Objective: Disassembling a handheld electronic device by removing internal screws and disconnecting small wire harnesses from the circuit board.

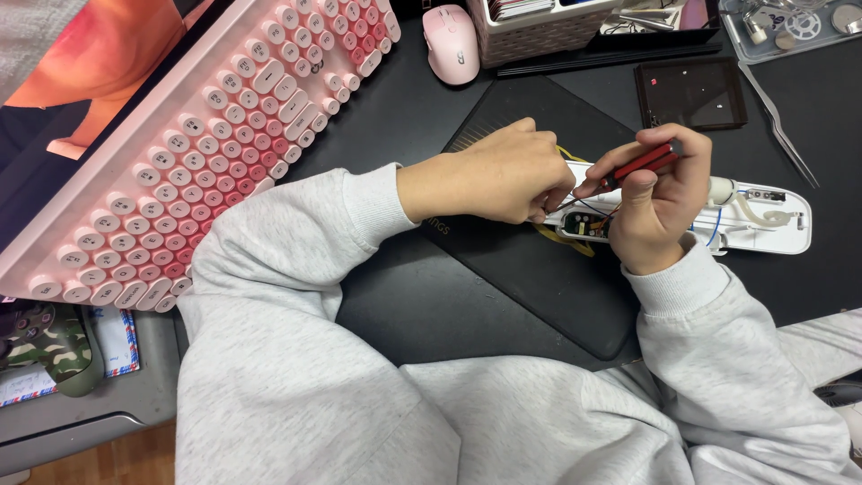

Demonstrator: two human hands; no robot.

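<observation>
Centre right of frame: the right hand (660,202) is gripping a slim red screwdriver (642,162), fingers wrapped tight, over an opened white plastic device (763,220) showing wires and a small circuit board. The left hand (507,175) is pinching wires at its end, fingers closed narrow. Both are lying on a matte black mat (539,278); a pink round-keyed keyboard (206,153) is sitting upper left

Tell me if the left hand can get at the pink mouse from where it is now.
Probably yes: the left hand is pinching wires at the opened white device, and bare dark desk lies between it and the pink mouse. It would have to let go first.
</observation>
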